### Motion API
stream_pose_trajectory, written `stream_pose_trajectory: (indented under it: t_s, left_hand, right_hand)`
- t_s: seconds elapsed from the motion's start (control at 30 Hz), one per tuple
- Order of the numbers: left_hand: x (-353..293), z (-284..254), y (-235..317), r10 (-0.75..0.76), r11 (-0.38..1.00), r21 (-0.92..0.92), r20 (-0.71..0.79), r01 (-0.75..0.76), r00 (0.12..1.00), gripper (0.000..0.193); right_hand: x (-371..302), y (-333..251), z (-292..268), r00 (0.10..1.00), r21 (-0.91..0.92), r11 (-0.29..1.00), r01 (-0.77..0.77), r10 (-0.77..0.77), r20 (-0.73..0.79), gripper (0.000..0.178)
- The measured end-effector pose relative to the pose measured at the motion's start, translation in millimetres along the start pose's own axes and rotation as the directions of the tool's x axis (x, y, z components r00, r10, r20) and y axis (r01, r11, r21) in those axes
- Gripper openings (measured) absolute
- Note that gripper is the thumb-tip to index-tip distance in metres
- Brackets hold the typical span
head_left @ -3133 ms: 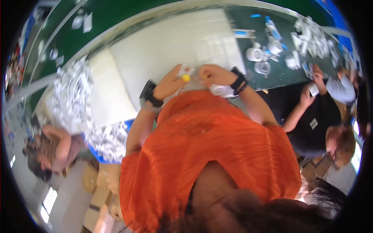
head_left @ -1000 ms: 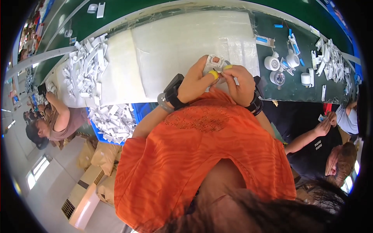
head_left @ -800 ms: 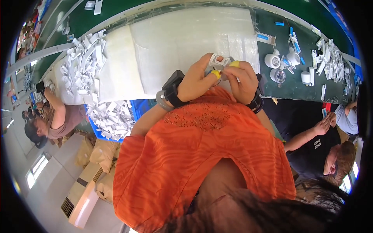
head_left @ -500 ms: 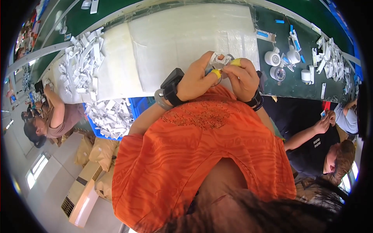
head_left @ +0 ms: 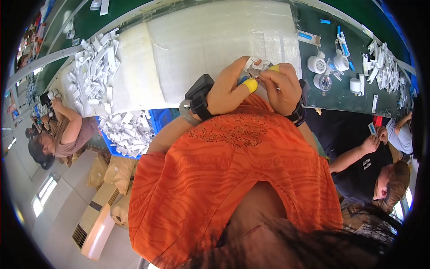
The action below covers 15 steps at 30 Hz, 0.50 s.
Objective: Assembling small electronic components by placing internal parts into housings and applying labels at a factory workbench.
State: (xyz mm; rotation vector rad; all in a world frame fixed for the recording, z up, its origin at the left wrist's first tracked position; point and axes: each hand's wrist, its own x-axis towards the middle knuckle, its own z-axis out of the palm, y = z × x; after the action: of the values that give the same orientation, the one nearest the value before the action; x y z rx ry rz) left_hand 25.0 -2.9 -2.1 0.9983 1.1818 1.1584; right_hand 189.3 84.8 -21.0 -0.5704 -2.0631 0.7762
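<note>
Close in front of my body, both hands meet around a small white plastic part (head_left: 255, 65) with an irregular, cut-out shape. My left hand (head_left: 224, 93) is closed on its near left side, a yellow cover (head_left: 251, 85) on the thumb. Fingers of my right hand (head_left: 282, 89) pinch at the right side of the same part, and yellow also shows on that hand. Something thin, maybe a wire, shows between the fingertips; it is too small to make out.
Beneath my hands lies a pale plastic sheet (head_left: 201, 40). White plastic pieces (head_left: 99, 58) are heaped at left, more in a blue crate (head_left: 157, 120). Round white housings (head_left: 316, 65) and another white heap (head_left: 384, 67) lie right. Co-workers sit on both sides.
The white part has tilted slightly between my fingers, and more of my left thumb's yellow cover shows. At right, a co-worker's hand has raised a blue and white piece.
</note>
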Motion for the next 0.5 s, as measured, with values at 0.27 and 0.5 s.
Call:
stream_pose_trajectory:
  t_s: [0.27,0.5]
  left_hand:
    - [-0.6,1.5,0.0,-0.008,0.995,-0.099,0.037,0.011,0.999,0.040]
    - [1.6,2.0,-1.6,0.087,0.983,0.160,0.013,-0.088,0.996,0.039]
  right_hand:
    - [6.9,-3.8,-10.8,0.996,0.033,0.999,-0.020,0.017,0.085,0.026]
    - [3.1,-1.3,-8.5,0.996,0.021,0.999,-0.035,0.033,0.081,0.026]
